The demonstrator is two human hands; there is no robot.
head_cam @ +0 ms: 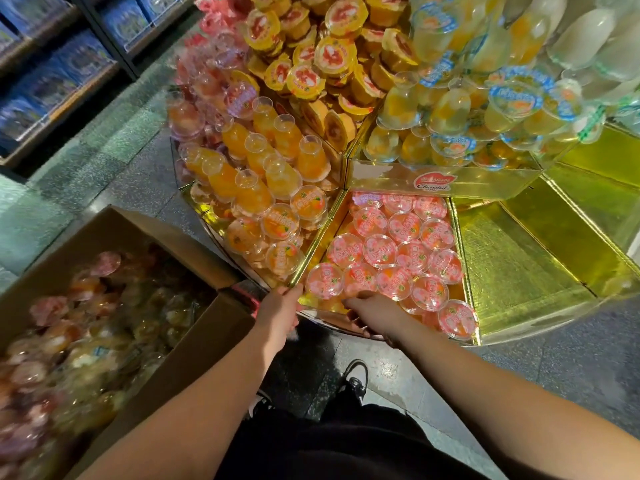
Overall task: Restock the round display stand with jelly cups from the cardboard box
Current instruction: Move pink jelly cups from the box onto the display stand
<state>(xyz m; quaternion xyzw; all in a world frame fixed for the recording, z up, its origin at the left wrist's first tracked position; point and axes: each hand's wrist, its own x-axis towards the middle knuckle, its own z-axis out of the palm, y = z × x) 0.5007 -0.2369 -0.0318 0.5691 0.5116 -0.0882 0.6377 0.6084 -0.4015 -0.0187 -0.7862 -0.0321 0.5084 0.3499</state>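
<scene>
Black trousers and shoe [356, 377]: nearest to you, on the grey floor just short of the stand, so you are close enough to reach the front rim with both arms.
Cardboard box [194, 344]: open at your left, right beside the stand, full of mixed jelly cups [86, 327]; kept close, I judge, so each trip from box to stand is short.
Your left hand [278, 315]: on the stand's near rim where the gold divider meets the edge; the fingers curl over that edge and grasp it, likely to steady the stand or yourself.
Your right hand [375, 311]: reaching down into the front of the pink compartment, knuckles up; the fingertips are hidden among the cups, so you cannot tell whether it holds one or has let go.
Pink-lidded cups [391, 251]: laid lids-up in rows in the wedge before you, packed tight so the labels face the shopper; bare gold floor shows at the front left corner.
Orange cups [273, 202]: heaped in the wedge to the left.
Gold compartment [526, 258]: to the right, no cups in it; it needs stock.
Round display stand [446, 183]: upper tier piled with yellow and pale cups.
Blue packets [69, 64]: on far shelves, upper left.
</scene>
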